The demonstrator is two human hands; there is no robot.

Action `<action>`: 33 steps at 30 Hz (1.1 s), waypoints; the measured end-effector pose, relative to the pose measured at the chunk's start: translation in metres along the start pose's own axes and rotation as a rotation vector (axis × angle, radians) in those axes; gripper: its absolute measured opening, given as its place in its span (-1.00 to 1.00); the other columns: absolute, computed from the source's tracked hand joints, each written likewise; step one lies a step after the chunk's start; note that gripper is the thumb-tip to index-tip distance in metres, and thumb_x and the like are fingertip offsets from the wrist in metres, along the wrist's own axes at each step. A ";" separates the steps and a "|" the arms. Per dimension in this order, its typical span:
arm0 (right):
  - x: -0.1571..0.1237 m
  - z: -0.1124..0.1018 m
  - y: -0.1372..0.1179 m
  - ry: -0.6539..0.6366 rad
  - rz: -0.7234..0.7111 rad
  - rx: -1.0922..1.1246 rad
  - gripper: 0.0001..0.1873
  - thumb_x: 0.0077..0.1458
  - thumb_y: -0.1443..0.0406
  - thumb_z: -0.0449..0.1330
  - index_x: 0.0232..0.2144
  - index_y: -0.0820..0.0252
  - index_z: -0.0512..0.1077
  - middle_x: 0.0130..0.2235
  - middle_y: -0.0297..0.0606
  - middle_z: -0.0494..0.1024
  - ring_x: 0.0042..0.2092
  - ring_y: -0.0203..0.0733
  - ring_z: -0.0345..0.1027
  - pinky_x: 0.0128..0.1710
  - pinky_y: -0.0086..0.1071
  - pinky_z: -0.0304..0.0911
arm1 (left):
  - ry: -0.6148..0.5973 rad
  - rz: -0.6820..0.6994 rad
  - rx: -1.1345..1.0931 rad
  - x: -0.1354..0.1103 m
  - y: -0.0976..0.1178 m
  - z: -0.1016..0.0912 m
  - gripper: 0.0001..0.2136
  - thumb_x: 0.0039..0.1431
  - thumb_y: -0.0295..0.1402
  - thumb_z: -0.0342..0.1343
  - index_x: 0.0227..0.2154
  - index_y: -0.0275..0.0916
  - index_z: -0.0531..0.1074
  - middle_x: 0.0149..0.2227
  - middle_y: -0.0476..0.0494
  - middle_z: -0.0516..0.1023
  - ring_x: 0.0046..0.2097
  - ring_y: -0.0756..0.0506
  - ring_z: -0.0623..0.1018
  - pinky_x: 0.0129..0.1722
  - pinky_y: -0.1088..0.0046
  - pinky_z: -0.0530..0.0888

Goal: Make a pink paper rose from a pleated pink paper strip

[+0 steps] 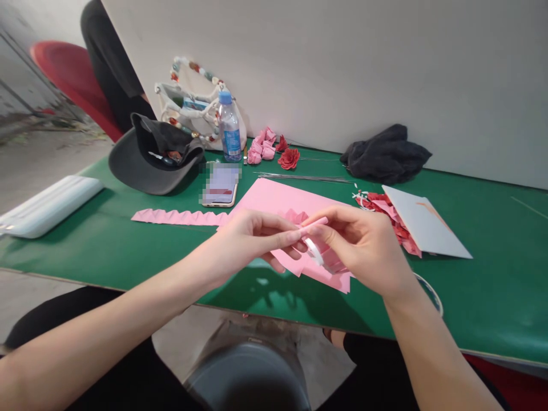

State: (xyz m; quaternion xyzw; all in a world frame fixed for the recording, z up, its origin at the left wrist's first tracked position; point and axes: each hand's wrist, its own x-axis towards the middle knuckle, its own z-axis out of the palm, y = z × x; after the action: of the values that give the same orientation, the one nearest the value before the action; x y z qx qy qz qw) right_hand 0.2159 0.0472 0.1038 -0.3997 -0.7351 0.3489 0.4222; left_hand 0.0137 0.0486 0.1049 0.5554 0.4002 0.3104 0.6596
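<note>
A pleated pink paper strip [180, 217] lies left of a flat pink paper sheet [274, 197] on the green worktable [492, 285]. A clear plastic water bottle [230, 128] stands behind a smartphone [219, 185].

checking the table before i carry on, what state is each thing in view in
left hand, fingertips at the pink paper roll
right hand, pinching the pink paper roll
pink paper sheet, flat under the hands
pleated pink paper strip, folded, lying flat
water bottle, upright, capped
phone, lying face up, screen blurred
black cap, tipped, dark cloth inside
red paper rose, lying on the table
</note>
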 end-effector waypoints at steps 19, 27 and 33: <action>0.001 0.006 -0.003 0.076 0.092 0.086 -0.85 0.08 0.25 0.36 -0.26 0.15 0.57 -0.29 -0.27 0.66 -0.31 -0.25 0.55 -0.37 -0.46 0.45 | 0.188 0.229 0.122 -0.002 -0.007 0.007 -0.92 0.10 -0.38 0.32 -0.32 -0.18 0.67 -0.41 -0.01 0.67 -0.36 0.00 0.62 -0.50 0.67 0.54; 0.001 0.004 0.000 0.032 0.115 0.083 -0.87 0.11 0.20 0.33 -0.33 0.14 0.57 -0.33 -0.28 0.64 -0.33 -0.25 0.52 -0.36 -0.44 0.43 | 0.081 0.139 0.072 -0.001 -0.004 0.004 -0.91 0.17 -0.31 0.28 -0.33 -0.17 0.67 -0.38 -0.02 0.68 -0.30 0.00 0.65 -0.41 0.69 0.55; 0.001 0.003 0.000 0.045 0.088 0.036 -0.86 0.12 0.18 0.33 -0.31 0.10 0.60 -0.25 -0.26 0.65 -0.27 -0.23 0.51 -0.34 -0.43 0.42 | 0.056 0.089 -0.015 0.000 -0.003 0.002 -0.88 0.15 -0.27 0.30 -0.36 -0.20 0.66 -0.39 -0.04 0.68 -0.33 0.01 0.64 -0.44 0.69 0.53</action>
State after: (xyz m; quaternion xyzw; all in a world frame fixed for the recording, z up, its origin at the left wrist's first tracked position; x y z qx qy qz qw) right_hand 0.2127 0.0470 0.1031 -0.4316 -0.7008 0.3712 0.4299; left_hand 0.0152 0.0465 0.1019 0.5589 0.3911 0.3580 0.6376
